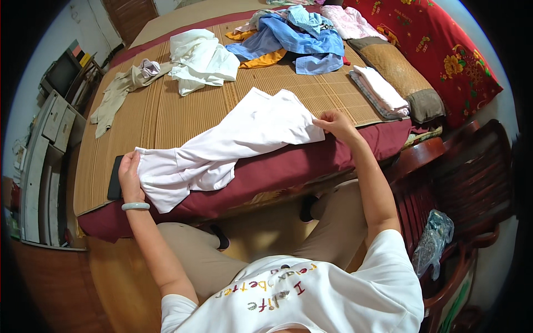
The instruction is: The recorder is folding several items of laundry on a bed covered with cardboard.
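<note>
A pale, pinkish-white shirt [233, 136] stretches sideways along the near edge of the bed, its lower folds drooping over the maroon sheet. At its left end my left hand [131, 176] grips the hem, fingers closed on the cloth. My right hand [337, 124] pinches the opposite end between thumb and fingertips. The middle of the shirt is bunched and creased, so its exact cut is hard to make out. Beside my left hand lies a flat dark object [114, 180], partly hidden by the hand.
On the bamboo mat [141, 125] lie a white garment [202, 58], a beige garment [123, 91] and a heap of blue clothes [294, 36]. Folded clothes [380, 91] sit at the right, near a brown pillow [397, 72]. A dark wooden chair [444, 177] stands close by my right side.
</note>
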The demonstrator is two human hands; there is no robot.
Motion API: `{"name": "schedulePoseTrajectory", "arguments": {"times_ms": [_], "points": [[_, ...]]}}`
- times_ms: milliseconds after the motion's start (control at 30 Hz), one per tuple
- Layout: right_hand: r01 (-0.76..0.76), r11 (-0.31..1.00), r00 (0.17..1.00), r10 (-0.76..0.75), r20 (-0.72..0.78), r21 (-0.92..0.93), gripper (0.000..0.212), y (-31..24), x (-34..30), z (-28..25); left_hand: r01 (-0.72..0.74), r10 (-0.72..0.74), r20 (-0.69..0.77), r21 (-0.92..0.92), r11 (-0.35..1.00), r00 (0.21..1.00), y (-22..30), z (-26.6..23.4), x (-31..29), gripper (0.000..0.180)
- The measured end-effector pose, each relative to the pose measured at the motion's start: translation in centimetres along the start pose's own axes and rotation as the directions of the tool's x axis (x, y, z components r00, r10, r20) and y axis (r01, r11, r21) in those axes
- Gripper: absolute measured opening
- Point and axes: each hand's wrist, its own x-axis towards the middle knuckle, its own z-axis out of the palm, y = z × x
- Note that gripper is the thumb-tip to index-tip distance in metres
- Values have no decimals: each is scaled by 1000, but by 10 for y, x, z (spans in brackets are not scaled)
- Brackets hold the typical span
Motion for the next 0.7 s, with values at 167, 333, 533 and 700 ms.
{"name": "schedulePoseTrajectory", "arguments": {"times_ms": [167, 333, 533, 700], "points": [[88, 983, 984, -61, -168, 159, 28, 12, 3, -5, -27, 27, -18, -2, 1000, 999, 0, 9, 3, 18], [183, 920, 945, -67, -321, 345, 21, 8, 3, -16, -60, 59, 9, 9, 998, 998, 1, 11, 4, 15], [263, 772, 943, -80, -323, 578, 16, -2, -4, -18, -103, 105, 36, -40, 994, 994, 3, 20, 0, 14], [294, 672, 937, -63, -343, 680, 11, -24, -14, -20, -144, 149, 70, -68, 987, 986, 8, 17, -3, 14]]}}
